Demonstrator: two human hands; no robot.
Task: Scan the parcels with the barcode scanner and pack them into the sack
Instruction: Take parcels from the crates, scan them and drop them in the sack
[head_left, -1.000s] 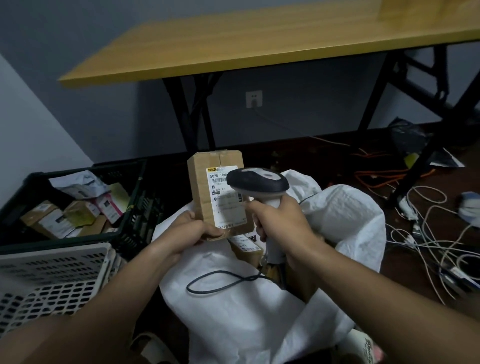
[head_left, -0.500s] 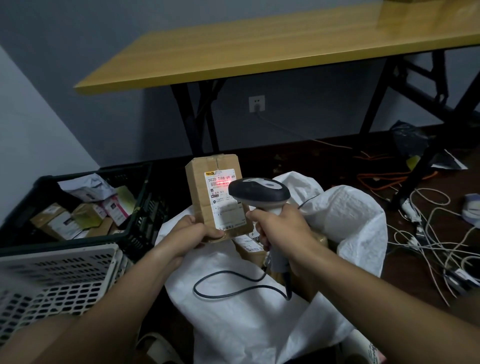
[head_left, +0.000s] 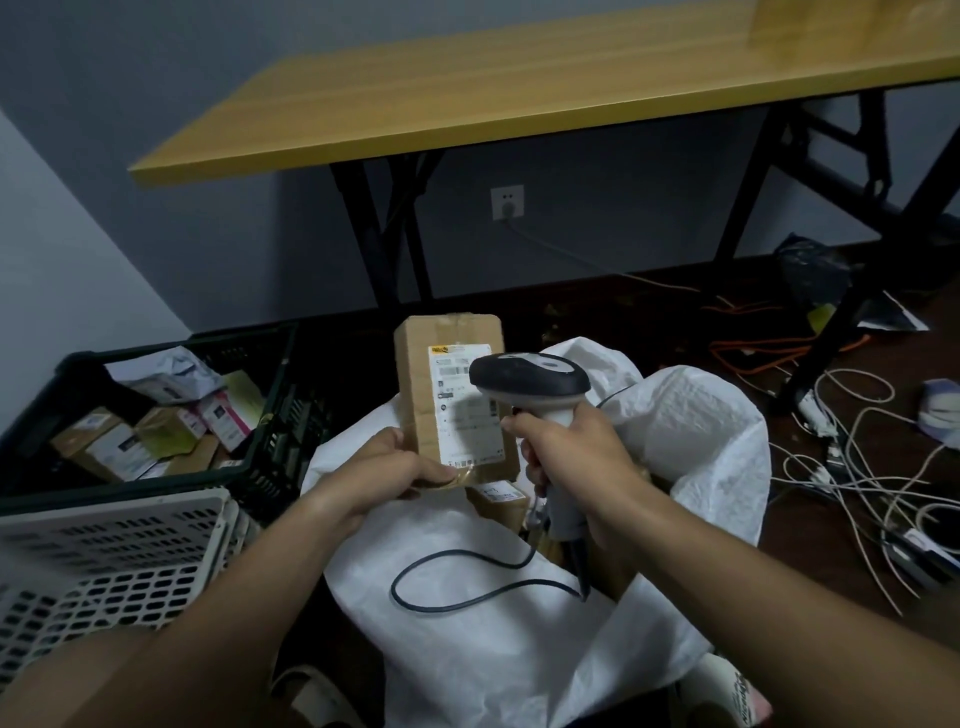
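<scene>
Scanning step: left hand (head_left: 387, 470) grips parcel (head_left: 451, 395) upright, right hand (head_left: 574, 457) clasps scanner (head_left: 530, 382) at label. Next, likely into sack (head_left: 691, 431).

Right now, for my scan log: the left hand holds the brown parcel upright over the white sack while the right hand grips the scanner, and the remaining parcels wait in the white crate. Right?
Not quite. The head view shows the remaining parcels in the dark crate, not the white one. The rest holds.
</scene>
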